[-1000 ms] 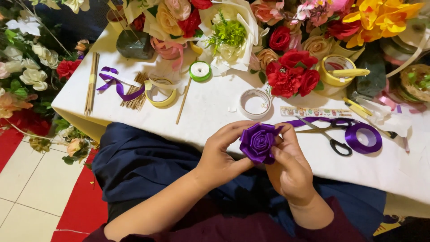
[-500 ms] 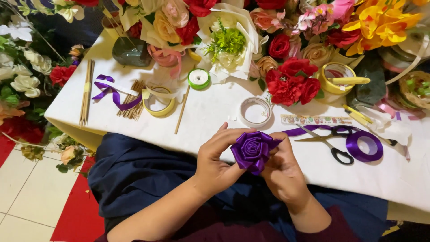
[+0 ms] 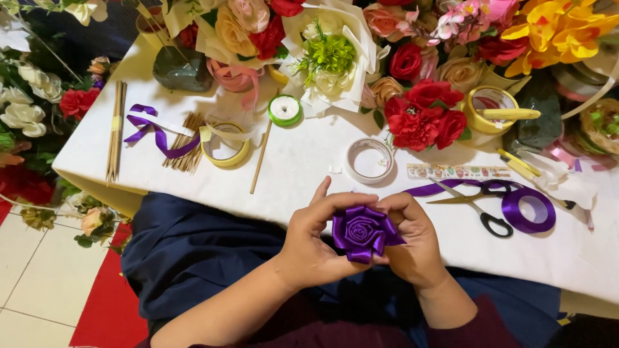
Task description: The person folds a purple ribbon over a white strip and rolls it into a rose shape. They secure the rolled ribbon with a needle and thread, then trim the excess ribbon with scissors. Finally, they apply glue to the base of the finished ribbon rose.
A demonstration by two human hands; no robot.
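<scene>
1. White-covered surface (image 3: 309, 161), crowded along its far edge with artificial bouquets in red, cream, pink and orange; tiled floor with a red strip (image 3: 103, 303) below its near-left corner.
2. Purple ribbon rose (image 3: 364, 232) held just off the near edge of the surface, above a dark blue lap, between both hands.
3. Left hand (image 3: 313, 248) clasped around the left side of the rose, thumb over the top petals, forefinger lifted free and pointing toward the surface.
4. Right hand (image 3: 412, 248) closed on the right side of the rose, fingers curled under it, likely pinching the gathered base so the folds stay put.
5. Rose face turned straight up at the camera, spiral centre uppermost; no marked long axis, roughly round, with a short loose end trailing toward the right hand.
6. Beyond the rose, on the surface: scissors (image 3: 480, 209) lying open, purple ribbon roll (image 3: 529, 209) just right of them, its tail running under the blades, presumably the source of the petals.
7. Further beyond the rose: white tape ring (image 3: 369, 161), green tape roll (image 3: 285, 109), yellow ribbon roll (image 3: 225, 145).
8. Far left of the rose: wooden sticks (image 3: 116, 132) in a bundle, loose purple ribbon (image 3: 151, 132) beside them.
</scene>
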